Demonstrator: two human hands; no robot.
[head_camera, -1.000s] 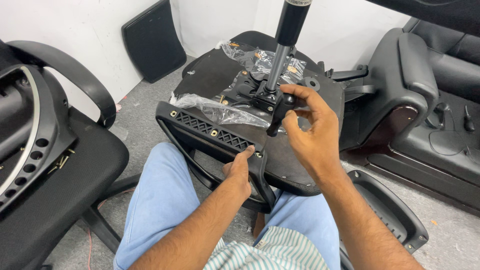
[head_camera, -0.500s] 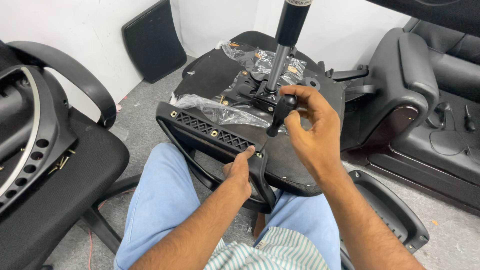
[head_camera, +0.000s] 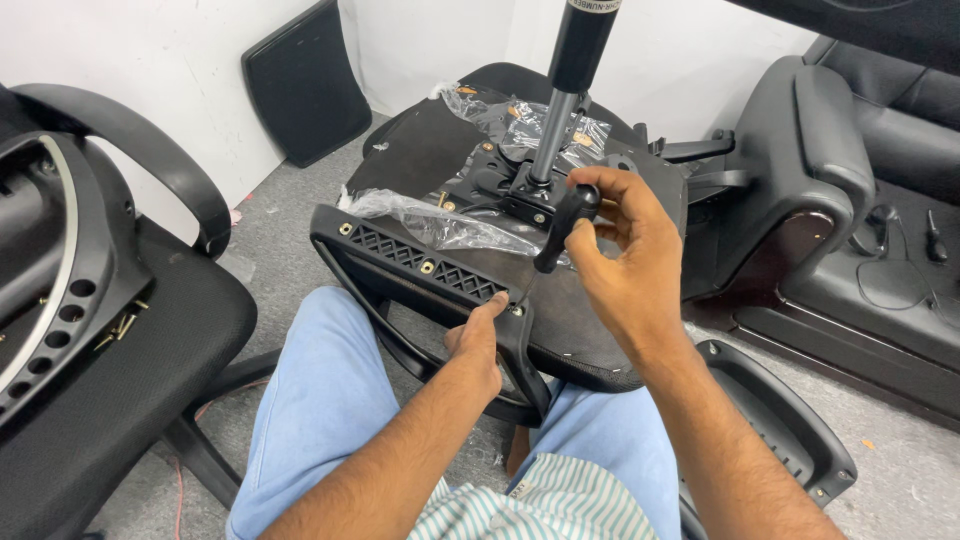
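Left hand (head_camera: 478, 340) fingers grasp the armrest bracket (head_camera: 425, 262) lying on the upturned seat base (head_camera: 590, 320) over the lap. Right hand (head_camera: 625, 255) fingers are clenched on a black tool handle (head_camera: 565, 225); its tip is hard to make out. The gas cylinder (head_camera: 572, 70) is cut off at top.

hands: two, the left hand (head_camera: 478, 340) and the right hand (head_camera: 625, 265)
black plastic armrests: two (head_camera: 425, 265) (head_camera: 775, 425)
shiny gas cylinder: one (head_camera: 565, 85)
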